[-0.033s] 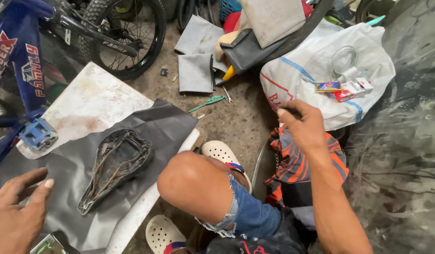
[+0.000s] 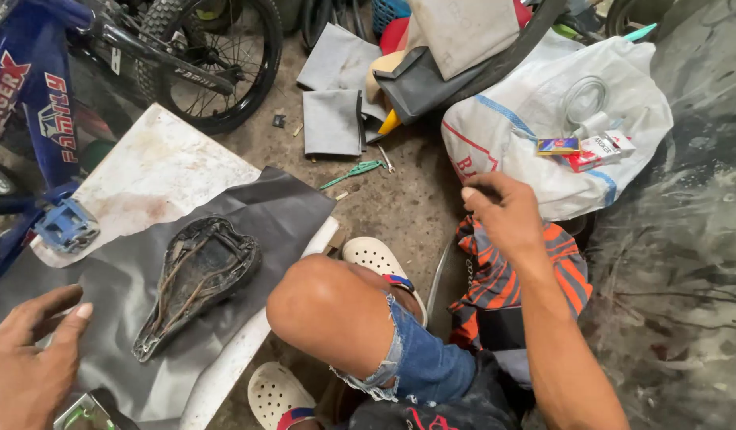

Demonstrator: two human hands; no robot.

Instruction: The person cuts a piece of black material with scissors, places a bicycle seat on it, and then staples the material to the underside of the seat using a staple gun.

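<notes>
Left hand (image 2: 25,366) rests open-fingered on black sheet (image 2: 113,279) — near the worn saddle (image 2: 197,279). Right hand (image 2: 503,211) pinches something small and dark above the white sack (image 2: 527,119) — I cannot tell what.

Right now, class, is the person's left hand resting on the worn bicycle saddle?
No: the left hand hovers open over the dark sheet, clearly apart from the worn saddle lying upside down on it.

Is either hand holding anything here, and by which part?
Left hand holds nothing, resting open on the black sheet. Right hand pinches something dark; unclear what.
</notes>
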